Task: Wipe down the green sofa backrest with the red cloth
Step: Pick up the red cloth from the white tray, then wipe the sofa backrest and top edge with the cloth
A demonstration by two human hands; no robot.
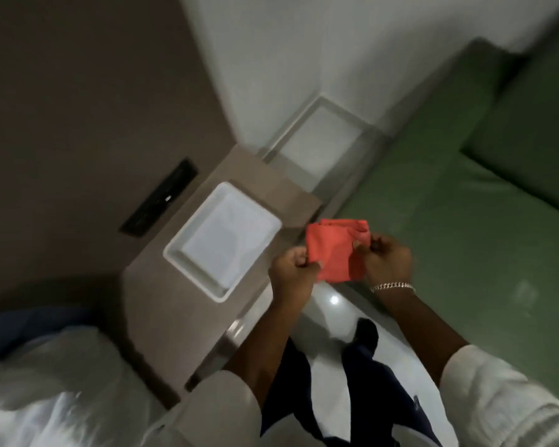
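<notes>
A folded red cloth [333, 250] is held between both hands in the middle of the view, over the gap between a side table and the sofa. My left hand [291, 277] pinches its lower left edge. My right hand [384, 261], with a silver bracelet on the wrist, grips its right edge. The green sofa [459, 227] fills the right side, its seat below and to the right of the cloth. A raised green cushion or backrest part [530, 124] lies at the upper right, apart from the cloth.
A brown side table [175, 304] carries a white tray [188, 250] left of my hands. A black panel [158, 198] is set in the brown wall. A white bed cover [46, 382] lies at the lower left. Glossy floor [329, 321] and my legs show below.
</notes>
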